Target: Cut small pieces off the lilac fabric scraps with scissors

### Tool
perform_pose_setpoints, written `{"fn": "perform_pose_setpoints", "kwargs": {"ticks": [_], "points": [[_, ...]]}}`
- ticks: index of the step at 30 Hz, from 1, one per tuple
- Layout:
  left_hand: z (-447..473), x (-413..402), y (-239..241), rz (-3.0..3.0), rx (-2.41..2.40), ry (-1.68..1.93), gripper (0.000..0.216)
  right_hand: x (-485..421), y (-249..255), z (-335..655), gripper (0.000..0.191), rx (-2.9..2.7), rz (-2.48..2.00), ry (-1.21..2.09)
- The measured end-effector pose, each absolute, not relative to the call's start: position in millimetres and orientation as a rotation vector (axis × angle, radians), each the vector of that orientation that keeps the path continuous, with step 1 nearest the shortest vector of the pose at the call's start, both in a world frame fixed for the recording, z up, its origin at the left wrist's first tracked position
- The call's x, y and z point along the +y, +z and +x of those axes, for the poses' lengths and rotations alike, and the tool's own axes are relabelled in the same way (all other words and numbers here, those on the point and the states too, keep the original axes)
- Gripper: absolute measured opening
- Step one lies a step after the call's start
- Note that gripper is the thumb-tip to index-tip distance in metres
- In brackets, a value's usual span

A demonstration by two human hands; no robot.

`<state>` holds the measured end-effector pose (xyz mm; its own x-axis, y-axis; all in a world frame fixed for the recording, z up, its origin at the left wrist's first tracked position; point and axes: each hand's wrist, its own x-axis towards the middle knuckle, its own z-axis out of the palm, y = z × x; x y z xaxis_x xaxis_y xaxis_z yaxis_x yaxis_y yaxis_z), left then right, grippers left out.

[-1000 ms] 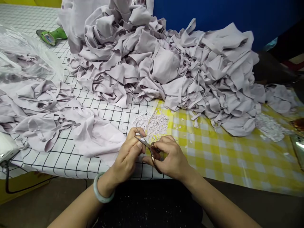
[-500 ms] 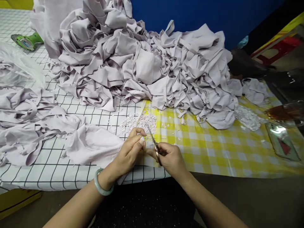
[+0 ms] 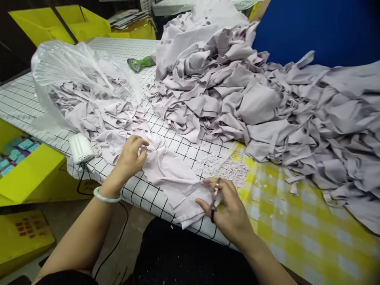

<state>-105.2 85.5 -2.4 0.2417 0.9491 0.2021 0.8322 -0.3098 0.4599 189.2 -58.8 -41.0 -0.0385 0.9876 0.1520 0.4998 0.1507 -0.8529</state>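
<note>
My right hand has its fingers wrapped round a small pair of scissors. Its thumb and index finger are beside the near end of a pale lilac fabric piece lying at the table's front edge. Over the far left end of that cloth hovers my left hand, a light bracelet at its wrist. Its fingers are curved, with the thumb apart, and nothing shows between them. Small fabric clippings lie in a scattered heap beyond my right hand.
A large mound of lilac fabric covers the back and right. To the left are a clear plastic bag with more fabric, a white corded device and a green-handled tool. Yellow boxes stand beside the table.
The view has swung left. My left hand has moved away from my right hand, leftward over the cloth. My right hand still holds the scissors, now beside the cloth's near end.
</note>
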Motion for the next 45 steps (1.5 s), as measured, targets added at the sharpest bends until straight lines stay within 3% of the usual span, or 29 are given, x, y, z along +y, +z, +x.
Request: {"fn": "perform_pose_setpoints", "kwargs": {"ticks": [6,11,18,25,30,35,38,41,45], "points": [[-130,49,-19,2.132,1.716,0.492,0.018,-19,-41,126,0.024,-1.887,-1.355,0.784],[-131,42,-23,2.149,1.663,0.669,0.032,-11,-4,139,0.02,-1.296,-1.223,1.213],[-84,53,-50,2.366,1.267,0.702,0.056,-43,45,183,0.03,-0.983,-1.112,1.264],[-69,76,-46,2.354,1.186,0.718,0.009,-70,50,176,0.038,-1.168,-0.88,1.562],[-95,84,-5,1.973,1.094,0.741,0.014,-78,27,192,0.042,-1.017,-0.987,1.516],[-99,70,30,1.559,1.049,0.818,0.023,-85,-13,209,0.029,-1.112,-1.09,1.52],[-94,51,36,1.703,0.842,0.651,0.012,-90,-30,207,0.026,-1.205,-1.303,1.497],[-100,38,25,2.012,0.734,0.397,0.02,-94,-42,203,0.033,-1.099,-1.47,1.326],[-113,43,-6,2.298,1.116,0.618,0.031,-95,-49,203,0.033,-1.017,-1.495,1.223]]}}
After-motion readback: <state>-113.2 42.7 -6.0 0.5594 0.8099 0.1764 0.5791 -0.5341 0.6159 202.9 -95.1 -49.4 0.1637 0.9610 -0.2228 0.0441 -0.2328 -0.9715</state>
